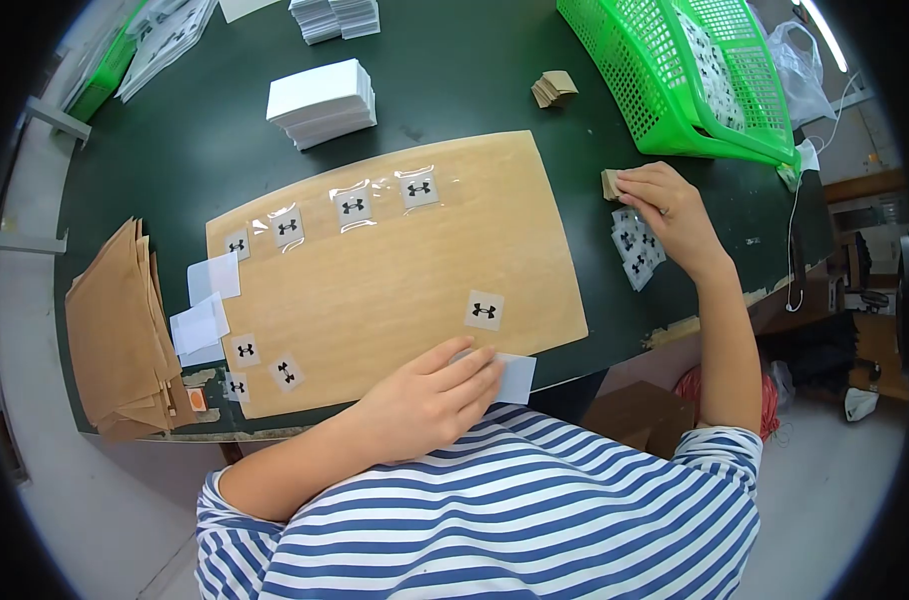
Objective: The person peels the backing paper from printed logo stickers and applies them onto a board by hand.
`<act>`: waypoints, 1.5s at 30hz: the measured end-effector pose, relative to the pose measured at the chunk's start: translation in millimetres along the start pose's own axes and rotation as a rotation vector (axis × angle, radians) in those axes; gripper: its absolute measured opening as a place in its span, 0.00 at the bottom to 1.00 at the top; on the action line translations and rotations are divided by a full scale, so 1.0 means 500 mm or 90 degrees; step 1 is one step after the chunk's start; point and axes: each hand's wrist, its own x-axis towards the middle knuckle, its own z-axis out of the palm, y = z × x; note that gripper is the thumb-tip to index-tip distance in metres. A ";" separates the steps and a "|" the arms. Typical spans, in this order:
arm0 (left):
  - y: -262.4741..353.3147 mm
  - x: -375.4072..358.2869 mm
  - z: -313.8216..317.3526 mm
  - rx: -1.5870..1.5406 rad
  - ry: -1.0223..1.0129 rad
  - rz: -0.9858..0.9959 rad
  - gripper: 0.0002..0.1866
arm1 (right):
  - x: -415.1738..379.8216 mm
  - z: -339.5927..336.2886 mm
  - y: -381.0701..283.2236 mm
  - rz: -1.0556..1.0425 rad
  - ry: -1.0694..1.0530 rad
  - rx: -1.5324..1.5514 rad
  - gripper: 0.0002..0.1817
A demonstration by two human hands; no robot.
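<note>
My left hand (430, 403) lies at the front edge of a large tan paper sheet (405, 270), its fingers over a white card (516, 379) that sticks out to the right. What its fingertips hold, if anything, is hidden. Just above it is a clear square with a black logo (485, 310). On the right, my right hand (665, 200) pinches at a small stack of brown cards (611, 185). Below that hand lies a pile of logo-printed squares (637, 250). More logo squares (354, 205) lie along the sheet's top and left.
White card stacks (323, 100) stand behind the sheet. Brown paper bags (125, 340) are at the left, beside loose white cards (200, 325). A green basket (625, 75) stands at the back right, near another small brown stack (555, 88).
</note>
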 end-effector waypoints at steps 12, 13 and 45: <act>0.006 -0.009 0.010 0.010 0.086 0.016 0.11 | 0.052 -0.004 -0.052 -0.035 0.030 -0.225 0.08; 0.006 -0.010 0.003 0.014 0.122 0.005 0.10 | 0.074 0.005 -0.067 -0.097 0.085 -0.272 0.08; 0.004 -0.074 -0.107 -0.565 0.315 -0.564 0.04 | 0.033 0.156 -0.431 -0.056 -0.016 0.214 0.23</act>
